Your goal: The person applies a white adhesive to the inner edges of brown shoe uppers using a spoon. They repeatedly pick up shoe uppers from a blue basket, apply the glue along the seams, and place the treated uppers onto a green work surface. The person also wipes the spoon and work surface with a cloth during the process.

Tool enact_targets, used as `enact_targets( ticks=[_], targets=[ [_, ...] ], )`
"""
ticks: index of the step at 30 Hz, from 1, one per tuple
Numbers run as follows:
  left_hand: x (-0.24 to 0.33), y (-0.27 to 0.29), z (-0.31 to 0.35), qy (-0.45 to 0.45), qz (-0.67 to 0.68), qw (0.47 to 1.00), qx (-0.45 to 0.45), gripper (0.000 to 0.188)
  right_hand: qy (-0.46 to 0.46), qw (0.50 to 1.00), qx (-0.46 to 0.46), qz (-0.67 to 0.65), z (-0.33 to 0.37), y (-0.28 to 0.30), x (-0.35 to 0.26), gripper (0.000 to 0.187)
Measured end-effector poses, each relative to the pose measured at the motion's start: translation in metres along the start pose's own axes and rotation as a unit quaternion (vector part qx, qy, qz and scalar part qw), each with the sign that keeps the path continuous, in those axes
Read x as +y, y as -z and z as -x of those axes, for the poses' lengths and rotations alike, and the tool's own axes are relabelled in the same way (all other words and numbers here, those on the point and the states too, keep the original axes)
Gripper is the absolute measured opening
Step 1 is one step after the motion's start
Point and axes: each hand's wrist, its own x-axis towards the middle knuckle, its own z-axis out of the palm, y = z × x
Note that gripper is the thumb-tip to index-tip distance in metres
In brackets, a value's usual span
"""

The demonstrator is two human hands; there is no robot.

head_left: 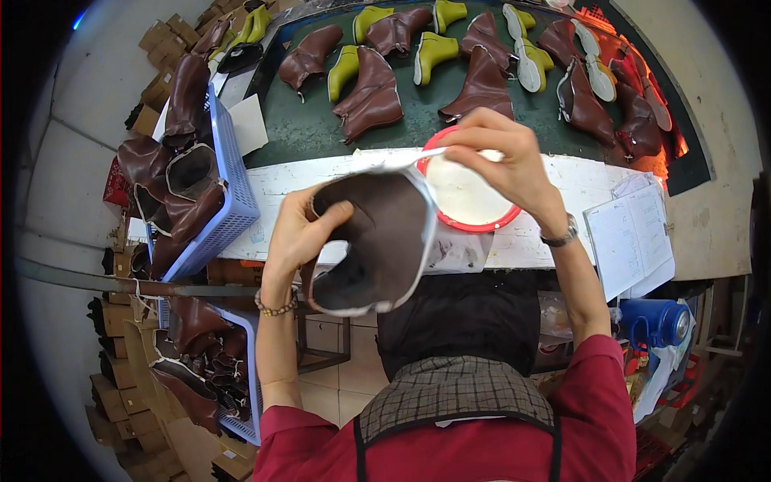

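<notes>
My left hand (309, 229) grips a brown leather boot upper (385, 221), its thumb inside the wide opening that faces me. A whitish edge runs around that opening, and the inside is dark. At the upper's far edge, my right hand (502, 157) is closed in a pinch on a narrow whitish thing, blurred, whose kind I cannot make out. Just beyond and partly below that hand stands a round red-rimmed tub (514, 215) with a creamy white substance (462, 193) in it.
Brown uppers and yellow-green boot forms (434, 56) spread over the dark green surface (301, 120) behind the white bench edge (281, 181). Blue baskets (233, 169) of brown uppers stand at left. An open notebook (630, 237) and a blue flask (654, 321) are at right. Orange light glows at far right.
</notes>
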Motion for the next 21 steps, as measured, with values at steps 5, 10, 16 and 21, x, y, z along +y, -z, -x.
enact_targets(
  ticks=[5,10,16,21],
  targets=[
    [-0.011,-0.027,0.002,-0.161,-0.104,0.946,0.26,0.03,-0.317,0.933,0.027,-0.171,0.04,-0.009,-0.009,0.045],
    [0.012,-0.073,0.015,-0.19,-0.042,0.927,0.32,0.032,-0.325,0.898,0.096,-0.281,0.055,-0.071,-0.024,0.035],
    [-0.002,-0.016,0.026,-0.134,0.283,0.95,-0.017,0.086,-0.371,0.851,0.041,-0.37,0.027,-0.051,-0.055,0.022],
    [0.018,-0.022,0.017,-0.073,0.281,0.956,0.029,0.057,-0.368,0.874,0.014,-0.317,0.027,-0.061,-0.067,0.022]
  ],
)
